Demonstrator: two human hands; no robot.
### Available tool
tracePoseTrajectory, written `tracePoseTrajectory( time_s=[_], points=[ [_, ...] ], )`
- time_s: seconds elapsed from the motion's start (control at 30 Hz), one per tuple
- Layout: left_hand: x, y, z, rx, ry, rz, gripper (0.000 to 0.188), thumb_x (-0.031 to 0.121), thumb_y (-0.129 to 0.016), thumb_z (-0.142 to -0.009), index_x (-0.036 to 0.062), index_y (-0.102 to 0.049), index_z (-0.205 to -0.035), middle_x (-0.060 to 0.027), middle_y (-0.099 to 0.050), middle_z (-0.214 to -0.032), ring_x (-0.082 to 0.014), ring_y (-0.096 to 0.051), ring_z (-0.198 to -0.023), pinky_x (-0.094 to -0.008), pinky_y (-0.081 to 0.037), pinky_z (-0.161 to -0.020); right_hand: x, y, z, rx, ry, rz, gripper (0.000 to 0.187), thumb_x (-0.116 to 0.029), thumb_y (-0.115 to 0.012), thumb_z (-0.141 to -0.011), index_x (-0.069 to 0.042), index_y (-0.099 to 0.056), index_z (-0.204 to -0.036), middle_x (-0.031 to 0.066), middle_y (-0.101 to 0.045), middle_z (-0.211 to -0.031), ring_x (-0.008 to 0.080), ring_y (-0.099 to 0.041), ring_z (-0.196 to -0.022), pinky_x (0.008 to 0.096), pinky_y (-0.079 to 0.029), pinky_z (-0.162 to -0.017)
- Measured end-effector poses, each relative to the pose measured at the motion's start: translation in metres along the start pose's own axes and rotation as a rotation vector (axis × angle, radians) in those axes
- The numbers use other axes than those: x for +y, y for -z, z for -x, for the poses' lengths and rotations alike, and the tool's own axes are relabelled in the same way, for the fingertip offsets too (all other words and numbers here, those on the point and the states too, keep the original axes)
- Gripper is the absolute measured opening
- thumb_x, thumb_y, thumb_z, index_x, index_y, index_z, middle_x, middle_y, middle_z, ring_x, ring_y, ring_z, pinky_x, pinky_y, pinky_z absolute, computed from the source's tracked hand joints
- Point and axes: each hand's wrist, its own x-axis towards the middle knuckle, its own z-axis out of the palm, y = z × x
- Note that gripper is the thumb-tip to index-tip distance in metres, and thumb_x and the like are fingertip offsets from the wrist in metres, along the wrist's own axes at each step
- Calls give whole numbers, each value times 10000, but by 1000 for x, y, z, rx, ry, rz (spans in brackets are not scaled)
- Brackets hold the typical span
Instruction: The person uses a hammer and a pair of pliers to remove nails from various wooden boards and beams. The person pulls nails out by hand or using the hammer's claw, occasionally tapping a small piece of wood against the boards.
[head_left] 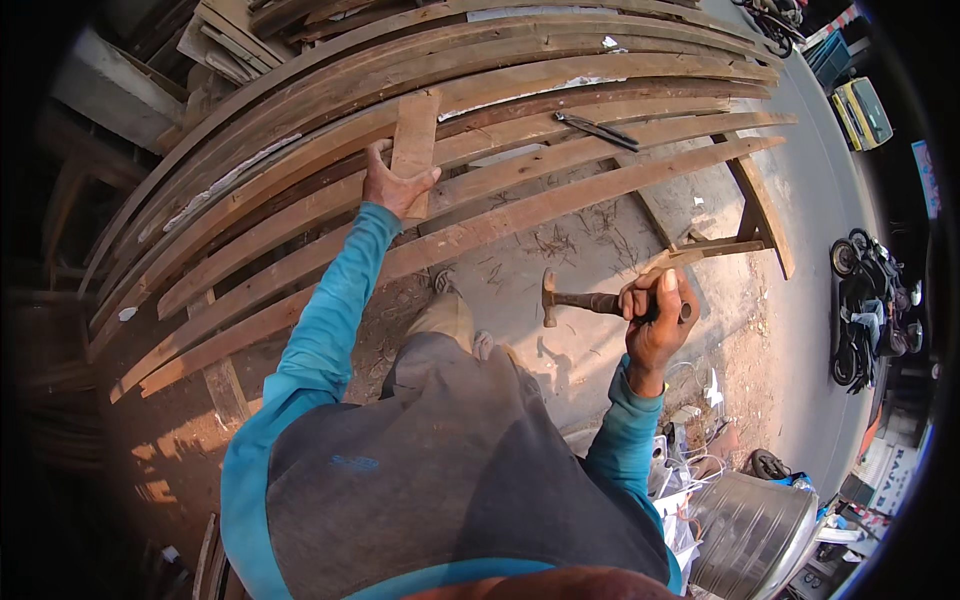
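Note:
My left hand [395, 188] is closed around the lower part of a short wooden board [415, 130], thumb on one side and fingers on the other. That board lies across several long wooden beams [590, 183]. In my right hand [660, 325] is a claw-less-looking hammer [580, 300], gripped by its handle over the ground, apart from the wood. Its metal head points left, toward my legs; the head's exact shape is hard to make out. Farther off, a dark pair of pincers [598, 131] rests on the beams, right of the short board.
A wooden trestle [760, 205] supports the beams' right end. Scrap wood [225, 40] is piled at the far left. Splinters or nails litter the ground [560, 235]. A metal drum [755, 530] stands at the lower right; parked motorcycles [870, 310] and a yellow vehicle [863, 112] line the road.

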Motion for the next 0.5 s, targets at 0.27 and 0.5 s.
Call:
tracePoseTrajectory(
  time_s=[0.27,0.5],
  points=[
    [-129,99,-204,176,16,-652,952,485,-905,-691,-25,-496,-1383,-245,-629,-1276,-401,-632,-1136,-444,-516,-988,53,-125,-231,71,218,-613,360,-352,-460,-1021,-42,-557,-867,42,-440,-647,218,-517,-621,407,-484,-678],
    [-55,33,-64,-119,-136,-275,596,394,-823,-826,41,-641,-1270,-210,-685,-1157,-385,-665,-1107,-463,-542,-933,236,-98,-380,-14,-303,-388,472,-487,-589,-1003,-38,-641,-1141,126,-714,-1005,275,-688,-999,406,-521,-918]
  ],
)
